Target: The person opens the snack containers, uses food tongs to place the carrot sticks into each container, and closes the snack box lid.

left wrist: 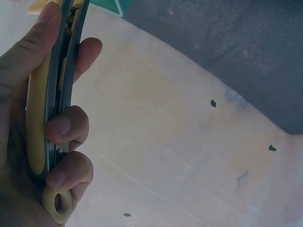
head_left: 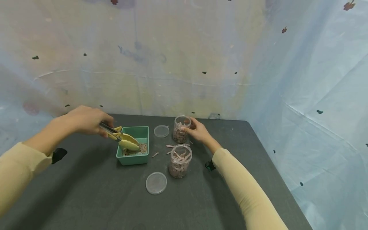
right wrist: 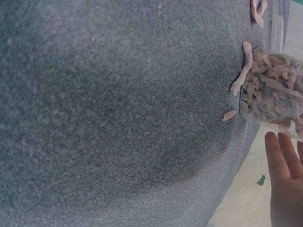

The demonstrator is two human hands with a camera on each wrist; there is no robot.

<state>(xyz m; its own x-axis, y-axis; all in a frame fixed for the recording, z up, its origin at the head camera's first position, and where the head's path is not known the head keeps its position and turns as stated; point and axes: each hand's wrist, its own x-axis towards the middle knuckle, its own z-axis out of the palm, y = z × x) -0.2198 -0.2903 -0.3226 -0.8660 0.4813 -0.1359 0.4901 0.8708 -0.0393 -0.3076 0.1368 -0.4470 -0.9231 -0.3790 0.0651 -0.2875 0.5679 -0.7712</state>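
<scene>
My left hand [head_left: 86,119] grips a pair of tongs [left wrist: 38,118] with yellow scalloped heads. The tongs' heads [head_left: 129,142] reach down into a green rectangular tray [head_left: 147,142], over small pinkish-brown strips [head_left: 143,148] at its bottom. Whether the heads pinch any strips is hidden. My right hand [head_left: 201,131] holds a clear jar [head_left: 179,136] of the same strips at the back, thumb at the front near the rim and fingers on the far right side. In the right wrist view this jar [right wrist: 274,90] stands upright on the table.
A second open jar [head_left: 178,171] full of strips stands nearer to me. One clear lid [head_left: 161,131] lies beside the far jar, another lid [head_left: 156,183] in front. Loose strips [head_left: 155,155] are scattered on the dark table [head_left: 115,198]. Plastic sheeting [head_left: 172,64] hangs behind.
</scene>
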